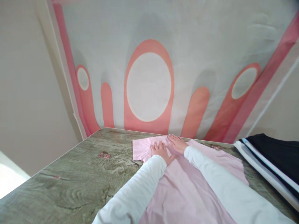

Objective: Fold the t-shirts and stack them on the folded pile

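Note:
A pink T-shirt [177,189] lies spread on the wood-patterned table [70,174], its sleeves out to the left and right and some wrinkles across it. My left hand [162,152] rests on the shirt near the left shoulder, fingers spread and palm down. Just to its right, close to the table's far edge, my right hand [177,143] lies flat on the upper part of the shirt with its fingers stretched out to the left. White sleeves cover both of my forearms, and the right one hides part of the shirt.
At the right edge of the table is a stack of folded clothes [275,155], black on top with white and grey layers below. Behind the table hangs a grey backdrop [191,46] with pink arches and white ovals. A plain wall [28,87] stands at the left.

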`<action>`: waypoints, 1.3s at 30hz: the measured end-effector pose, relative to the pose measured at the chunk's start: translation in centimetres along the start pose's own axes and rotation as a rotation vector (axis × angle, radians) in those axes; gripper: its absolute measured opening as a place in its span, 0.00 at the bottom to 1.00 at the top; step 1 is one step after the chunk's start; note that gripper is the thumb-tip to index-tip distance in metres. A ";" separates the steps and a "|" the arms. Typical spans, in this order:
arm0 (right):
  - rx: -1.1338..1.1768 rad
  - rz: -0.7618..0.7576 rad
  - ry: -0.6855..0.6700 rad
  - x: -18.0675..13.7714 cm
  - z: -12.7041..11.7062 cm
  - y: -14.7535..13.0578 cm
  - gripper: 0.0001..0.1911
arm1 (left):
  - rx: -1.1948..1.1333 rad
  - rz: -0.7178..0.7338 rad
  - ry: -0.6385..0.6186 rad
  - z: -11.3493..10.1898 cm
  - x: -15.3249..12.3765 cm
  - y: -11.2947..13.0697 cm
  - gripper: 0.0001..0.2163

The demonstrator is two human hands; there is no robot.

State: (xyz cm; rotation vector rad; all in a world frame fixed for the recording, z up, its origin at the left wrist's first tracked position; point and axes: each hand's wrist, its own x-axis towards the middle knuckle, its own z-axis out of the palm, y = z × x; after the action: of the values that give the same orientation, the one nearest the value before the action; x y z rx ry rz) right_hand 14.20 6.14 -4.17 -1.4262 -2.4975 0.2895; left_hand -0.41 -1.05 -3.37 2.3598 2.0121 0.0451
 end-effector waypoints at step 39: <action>-0.185 0.231 -0.130 -4.7 -1.0 -1.3 0.39 | 0.014 -0.115 0.076 0.5 4.1 -11.9 0.25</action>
State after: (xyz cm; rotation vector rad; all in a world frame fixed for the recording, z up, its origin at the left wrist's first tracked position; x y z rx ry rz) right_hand 15.77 1.47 -3.35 -1.8296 -2.5172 0.2039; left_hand -11.45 4.90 -4.48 2.2788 2.1865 0.1191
